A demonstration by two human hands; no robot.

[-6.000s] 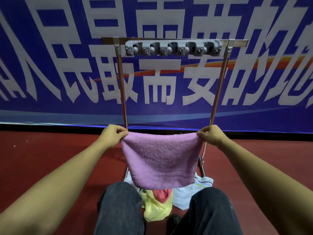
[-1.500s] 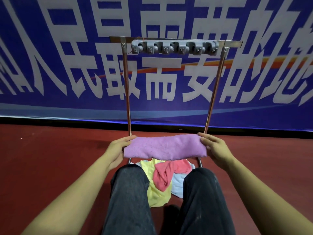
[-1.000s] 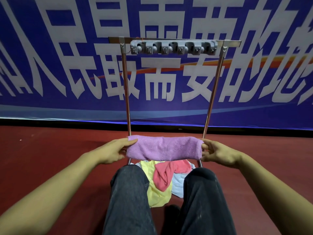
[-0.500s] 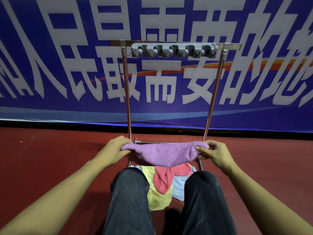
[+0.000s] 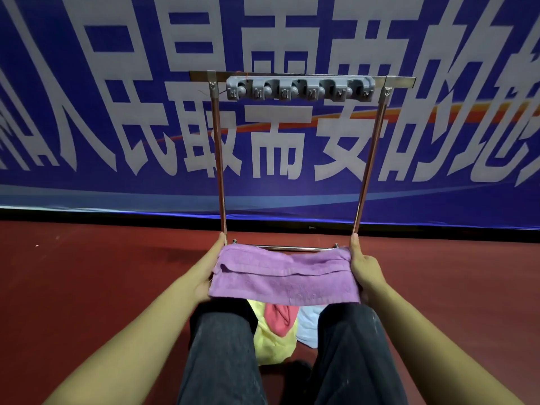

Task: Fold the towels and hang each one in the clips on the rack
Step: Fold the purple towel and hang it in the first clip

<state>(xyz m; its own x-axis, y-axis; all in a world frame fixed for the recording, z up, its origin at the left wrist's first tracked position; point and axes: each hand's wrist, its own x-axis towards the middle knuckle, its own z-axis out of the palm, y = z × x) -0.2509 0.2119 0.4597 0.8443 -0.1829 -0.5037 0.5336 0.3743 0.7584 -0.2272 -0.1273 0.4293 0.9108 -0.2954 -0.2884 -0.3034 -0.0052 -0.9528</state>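
A: Head cam, left to right. What's at the left edge?

B: I see dark red floor and the blue banner with large white characters behind it. The left hand is flat against the left end of the folded purple terry towel, thumb pointing up. Can't tell if its fingers close underneath, they're hidden.

A: Where is the towel?

B: Stretched level between both hands, above the knees of the dark grey trousers, low in front of the rack. One folded edge runs across its top face.

A: Rack?

B: A copper-coloured metal tube rack stands just behind the towel. The grey plastic clip strip on its top bar is well above the towel with nothing in it. The lower crossbar shows just past the towel's far edge.

A: Anything blocking?

B: The towel and legs partly cover a floor pile: yellow cloth, pink cloth, pale blue cloth.

A: Right side?

B: The right hand presses the towel's right end, thumb up beside the right post. Fingers hidden too.
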